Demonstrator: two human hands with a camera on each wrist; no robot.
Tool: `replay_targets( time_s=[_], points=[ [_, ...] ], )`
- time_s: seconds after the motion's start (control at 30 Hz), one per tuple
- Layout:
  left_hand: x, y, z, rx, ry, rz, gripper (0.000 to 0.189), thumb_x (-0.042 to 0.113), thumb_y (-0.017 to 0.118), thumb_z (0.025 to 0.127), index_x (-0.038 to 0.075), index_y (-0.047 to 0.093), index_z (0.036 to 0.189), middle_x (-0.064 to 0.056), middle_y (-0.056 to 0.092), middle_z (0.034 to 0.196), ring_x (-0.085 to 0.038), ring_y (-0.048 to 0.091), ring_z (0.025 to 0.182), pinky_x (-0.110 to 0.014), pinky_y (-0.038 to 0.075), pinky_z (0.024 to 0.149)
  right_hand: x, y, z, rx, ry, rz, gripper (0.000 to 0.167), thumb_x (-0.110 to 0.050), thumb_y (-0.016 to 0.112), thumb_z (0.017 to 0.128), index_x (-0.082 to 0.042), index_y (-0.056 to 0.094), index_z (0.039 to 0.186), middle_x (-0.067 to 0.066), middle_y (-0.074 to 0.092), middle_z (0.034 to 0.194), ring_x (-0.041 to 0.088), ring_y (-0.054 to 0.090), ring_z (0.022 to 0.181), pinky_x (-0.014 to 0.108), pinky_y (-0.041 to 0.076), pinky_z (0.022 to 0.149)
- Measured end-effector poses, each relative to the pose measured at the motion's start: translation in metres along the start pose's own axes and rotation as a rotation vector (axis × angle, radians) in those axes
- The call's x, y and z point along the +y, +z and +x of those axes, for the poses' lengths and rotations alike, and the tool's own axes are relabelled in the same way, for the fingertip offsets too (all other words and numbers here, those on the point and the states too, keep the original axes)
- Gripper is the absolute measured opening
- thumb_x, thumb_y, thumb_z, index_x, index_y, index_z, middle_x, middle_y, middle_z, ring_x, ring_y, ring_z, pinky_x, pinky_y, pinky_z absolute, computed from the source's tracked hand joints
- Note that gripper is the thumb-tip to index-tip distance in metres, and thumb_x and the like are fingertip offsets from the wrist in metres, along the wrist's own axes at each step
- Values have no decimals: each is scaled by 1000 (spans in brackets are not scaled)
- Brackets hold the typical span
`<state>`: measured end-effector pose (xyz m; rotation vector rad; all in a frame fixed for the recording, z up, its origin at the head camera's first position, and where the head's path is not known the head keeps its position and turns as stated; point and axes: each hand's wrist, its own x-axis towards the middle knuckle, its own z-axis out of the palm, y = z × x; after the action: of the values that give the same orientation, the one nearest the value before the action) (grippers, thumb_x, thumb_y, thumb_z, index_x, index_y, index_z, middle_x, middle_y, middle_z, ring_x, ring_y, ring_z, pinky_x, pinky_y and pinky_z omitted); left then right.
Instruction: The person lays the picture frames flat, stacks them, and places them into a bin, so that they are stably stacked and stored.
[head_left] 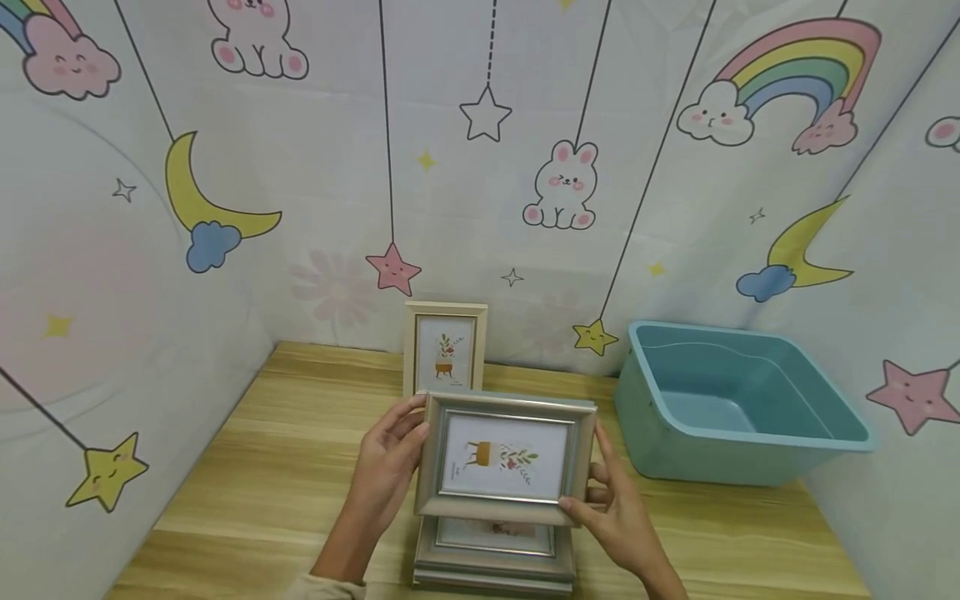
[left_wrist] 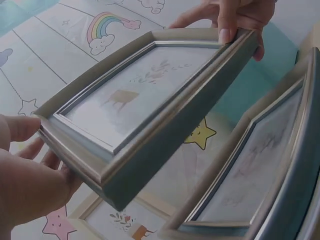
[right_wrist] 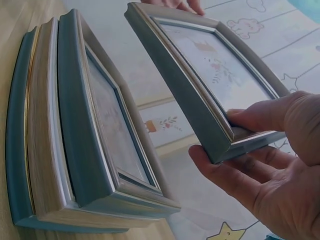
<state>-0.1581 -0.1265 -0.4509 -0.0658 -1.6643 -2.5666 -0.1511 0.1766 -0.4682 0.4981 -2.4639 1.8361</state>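
The held picture frame [head_left: 505, 510] has a broad, silvery-beige front moulding, teal outer sides and a thin silvery line around its inner opening. Inside is a white print of an orange-brown pot on legs with leaves and flowers; seen from the head, the drawing lies sideways, pot to the left and leaves to the right. The frame is held up and tilted above a stack of frames [head_left: 495, 565], and the wrist views show a clear gap between the two.

The stack holds at least three frames, with teal and wood-toned sides, and the held frame covers part of its top print in the head view. Behind stands a cream frame [head_left: 446, 308] with a similar upright print, its lower part hidden by the held one. To the right, a blue-green basin [head_left: 637, 408] sits on the wood-grain desk [head_left: 262, 475]. A pale backdrop [head_left: 322, 183] with rabbits, moons, stars and rainbows rises behind.

The held frame lies between the two hands: the left hand [head_left: 386, 467] grips its left end, and the right hand [head_left: 618, 517] pinches its right end, thumb on the front near the lower corner, fingers underneath.
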Motion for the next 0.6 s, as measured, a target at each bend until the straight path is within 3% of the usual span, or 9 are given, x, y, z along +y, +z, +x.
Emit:
replay_targets(
  time_s=[0.1,0.27,0.43,0.6],
  points=[
    [-1,-7,-3,-112,-28,30,53,4,55,100,7,37,150,1,56,130,-8,56,113,-23,53,84,0,-2,0,-37,49,39,110,7,75,81,-17,4,162,42,58,122,27,75,85,34,62,65],
    [-3,-16,-6,-231,-72,166,63,7,52,101,14,24,158,-11,40,149,-12,53,121,-27,52,87,1,-6,0,-90,135,84,110,4,75,83,-16,1,162,44,54,127,24,75,85,34,62,64],
    [-3,-25,-8,-288,-64,350,67,10,55,101,15,22,159,-27,33,154,-17,58,107,-29,55,76,4,-9,-2,-131,180,123,110,1,76,83,-15,0,162,43,54,127,24,75,86,34,62,67],
    [-1,-33,-10,-372,-70,414,79,7,63,96,15,19,160,-36,25,155,-16,61,93,-36,61,64,8,-11,-5,-178,222,180,110,2,76,84,-18,0,162,34,60,119,25,74,87,36,62,69]
  ],
)
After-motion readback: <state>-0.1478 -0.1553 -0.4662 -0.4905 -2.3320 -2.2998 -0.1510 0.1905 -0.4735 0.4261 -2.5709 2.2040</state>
